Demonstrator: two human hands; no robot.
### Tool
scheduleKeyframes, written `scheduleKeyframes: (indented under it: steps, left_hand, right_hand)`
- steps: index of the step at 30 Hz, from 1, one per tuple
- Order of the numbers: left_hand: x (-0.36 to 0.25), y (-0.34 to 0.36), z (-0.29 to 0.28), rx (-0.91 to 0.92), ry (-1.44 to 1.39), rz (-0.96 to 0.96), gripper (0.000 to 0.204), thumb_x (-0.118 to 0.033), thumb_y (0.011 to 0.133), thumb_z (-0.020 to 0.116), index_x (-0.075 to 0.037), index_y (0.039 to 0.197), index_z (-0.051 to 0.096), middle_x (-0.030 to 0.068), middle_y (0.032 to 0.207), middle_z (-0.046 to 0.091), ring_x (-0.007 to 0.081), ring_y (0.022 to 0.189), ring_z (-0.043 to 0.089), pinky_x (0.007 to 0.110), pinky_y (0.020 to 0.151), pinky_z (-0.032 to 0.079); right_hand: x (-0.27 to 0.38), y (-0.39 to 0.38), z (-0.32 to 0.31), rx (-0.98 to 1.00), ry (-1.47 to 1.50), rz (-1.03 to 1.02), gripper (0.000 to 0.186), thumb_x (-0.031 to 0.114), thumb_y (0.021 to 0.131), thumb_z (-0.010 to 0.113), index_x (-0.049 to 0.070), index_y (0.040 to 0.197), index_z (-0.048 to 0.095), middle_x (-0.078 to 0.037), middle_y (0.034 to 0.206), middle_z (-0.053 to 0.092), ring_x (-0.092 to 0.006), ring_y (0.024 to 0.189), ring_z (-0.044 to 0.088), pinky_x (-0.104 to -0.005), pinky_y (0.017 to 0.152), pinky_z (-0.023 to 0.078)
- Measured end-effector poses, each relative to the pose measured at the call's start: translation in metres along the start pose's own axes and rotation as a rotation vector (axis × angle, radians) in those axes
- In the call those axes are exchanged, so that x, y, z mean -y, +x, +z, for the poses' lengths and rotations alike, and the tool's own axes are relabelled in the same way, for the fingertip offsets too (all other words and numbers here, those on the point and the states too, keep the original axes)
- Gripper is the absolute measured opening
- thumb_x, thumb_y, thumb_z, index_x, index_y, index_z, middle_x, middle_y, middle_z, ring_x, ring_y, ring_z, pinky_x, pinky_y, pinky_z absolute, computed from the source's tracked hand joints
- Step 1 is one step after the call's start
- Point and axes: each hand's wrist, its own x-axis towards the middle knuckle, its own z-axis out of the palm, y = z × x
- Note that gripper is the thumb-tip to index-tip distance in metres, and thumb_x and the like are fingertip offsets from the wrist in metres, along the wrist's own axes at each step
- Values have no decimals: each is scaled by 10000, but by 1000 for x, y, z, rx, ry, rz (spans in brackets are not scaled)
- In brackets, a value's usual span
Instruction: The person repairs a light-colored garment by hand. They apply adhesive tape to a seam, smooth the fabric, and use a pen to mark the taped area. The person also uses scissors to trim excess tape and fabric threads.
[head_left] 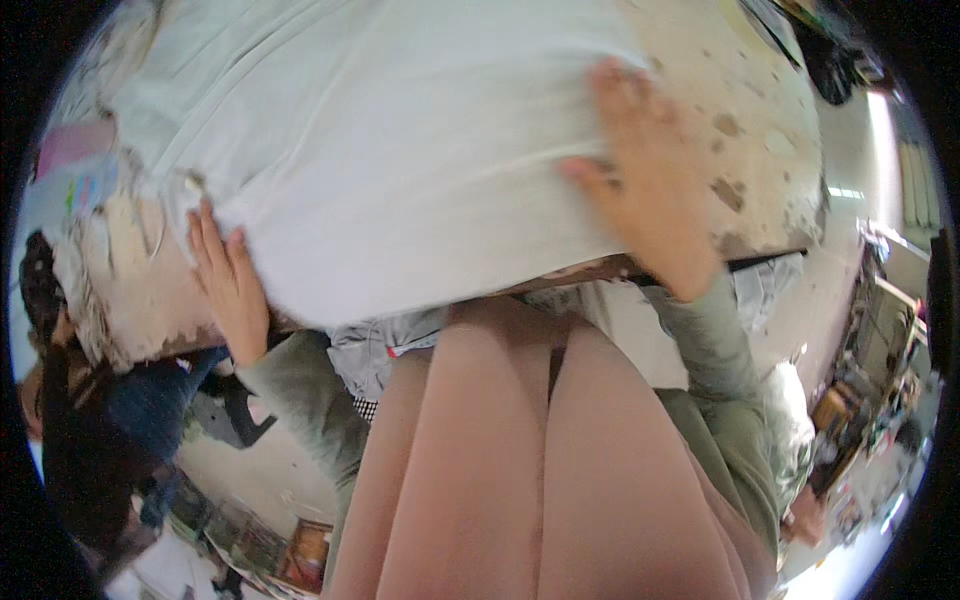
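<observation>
A large sheet of white cloth (400, 160) lies spread over a worn table (770, 170), its near part hanging close to the front edge. My left hand (228, 275) rests at the cloth's left border, fingers stretched out and pointing away from me. On the right side, my right hand (655, 170) lies over the cloth's right border with the fingers spread; it is somewhat blurred. Nothing is held in either hand. Faint creases run through the cloth at its upper left.
Crumpled grey fabric (385, 345) hangs below the table's front edge, by my pink-beige apron (500, 460). Another person in dark clothes (100, 440) is at the left. A pink and blue item (80, 160) lies at the far left, and cluttered shelves (860, 390) stand at the right.
</observation>
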Motion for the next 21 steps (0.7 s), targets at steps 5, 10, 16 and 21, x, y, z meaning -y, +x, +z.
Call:
scheduleKeyframes:
  steps: [5,10,16,21]
  left_hand:
    - [-16,12,4,-39,113,-198,550,-435,981,335,-146,1448,311,100,1513,266,285,1401,224,545,1096,155]
    - [-4,13,-11,-13,-16,-73,495,-382,954,438,-168,1399,407,58,1487,334,288,1403,218,535,1104,132]
    - [69,-5,-44,16,-161,98,351,-160,833,645,-136,1183,633,60,1394,476,369,1364,273,468,1110,193]
    - [55,-8,-70,-84,-72,-15,335,-53,812,590,-110,1136,651,68,1336,527,369,1320,342,448,1089,250]
  right_hand:
    - [-79,-6,-3,32,-259,182,605,460,949,408,176,1466,275,-70,1501,299,-298,1395,236,-530,1120,116]
    - [-114,-17,-12,114,-131,184,611,489,956,350,202,1482,230,-24,1531,238,-256,1426,160,-511,1133,27]
    - [-160,-25,-25,153,-299,167,648,507,932,385,197,1481,235,-7,1531,244,-225,1430,153,-493,1136,0]
    - [-151,-15,-46,-41,-63,213,545,333,914,537,122,1397,399,-74,1438,402,-255,1352,326,-432,1116,188]
